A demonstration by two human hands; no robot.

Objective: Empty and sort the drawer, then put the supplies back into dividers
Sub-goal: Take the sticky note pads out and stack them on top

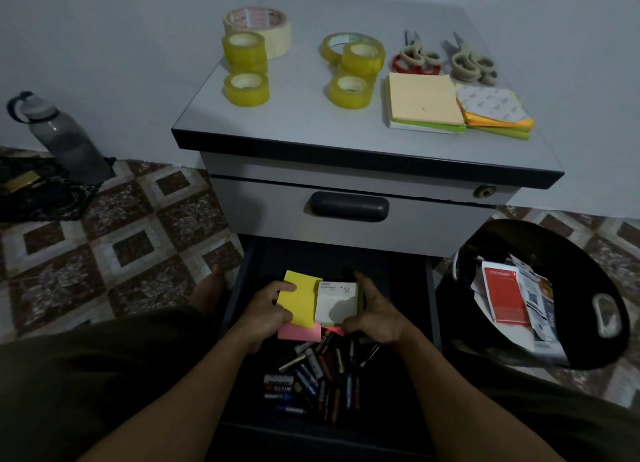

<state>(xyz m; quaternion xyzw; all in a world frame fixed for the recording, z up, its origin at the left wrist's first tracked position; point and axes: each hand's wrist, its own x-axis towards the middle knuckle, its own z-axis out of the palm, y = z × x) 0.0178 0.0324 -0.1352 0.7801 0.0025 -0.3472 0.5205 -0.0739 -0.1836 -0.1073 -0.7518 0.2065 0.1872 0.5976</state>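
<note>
The lower drawer [242, 281] of a grey cabinet stands pulled out below me. Over it, my left hand [265, 309] grips a yellow sticky-note pad [300, 297], thumb on top. Beside it my right hand [374, 314] holds a white-wrapped sticky-note pack [337, 302] with a green edge. A pink pad [299, 333] lies just under both hands. Several loose batteries [318, 378] lie in the drawer's front part. On the cabinet top [301, 115] sit several tape rolls [246, 89], two pairs of scissors [417, 57] and two stacks of sticky notes [424, 103].
A black bin [588, 281] with paper and packaging stands on the floor to the right of the drawer. A grey water bottle [60, 135] and a dark bag [38, 191] sit at the left by the wall. The upper drawer [349, 207] is closed. My bare foot [207, 285] rests left of the drawer.
</note>
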